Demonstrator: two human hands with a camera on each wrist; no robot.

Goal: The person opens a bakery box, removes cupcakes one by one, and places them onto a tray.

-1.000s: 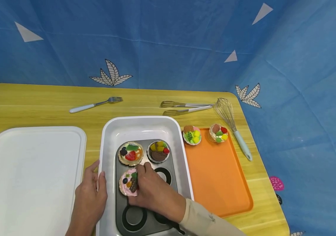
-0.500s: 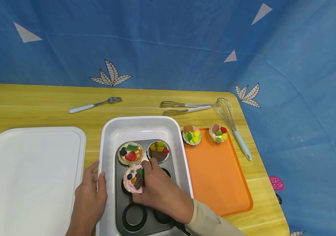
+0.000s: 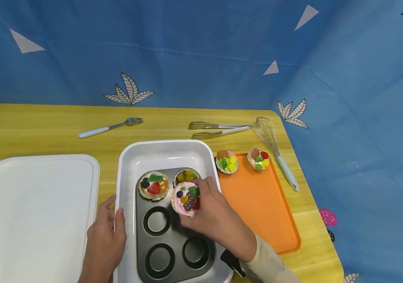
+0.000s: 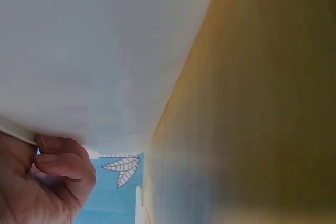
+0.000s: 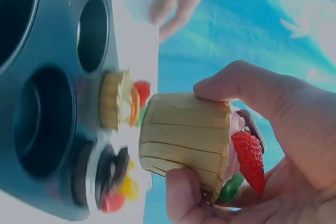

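Observation:
My right hand (image 3: pixel 219 210) pinches a pink-frosted cupcake (image 3: pixel 184 199) between thumb and fingers, above the muffin tin (image 3: pixel 178 239). The right wrist view shows its pale pleated wrapper (image 5: pixel 184 129) and a strawberry on top. The tin lies inside a deep white tray (image 3: pixel 166 147). A cream cupcake (image 3: pixel 153 186) sits in its far left cup. In the far right cup stands a chocolate cupcake (image 3: pixel 187 176), partly hidden behind the held one. My left hand (image 3: pixel 105 237) grips the white tray's left rim, with fingertips (image 4: pixel 60 156) curled against it.
Two more cupcakes, one (image 3: pixel 227 162) beside the other (image 3: pixel 258 159), stand at the far end of the orange tray (image 3: pixel 261 212). A whisk (image 3: pixel 275 151), tongs (image 3: pixel 220 131) and a fork (image 3: pixel 111 127) lie behind. A white lid-like board (image 3: pixel 38 216) lies at left.
My right hand has lifted the pink cupcake out of the tin's middle left cup and moved it to the right and away from me. The left hand stays on the tray rim.

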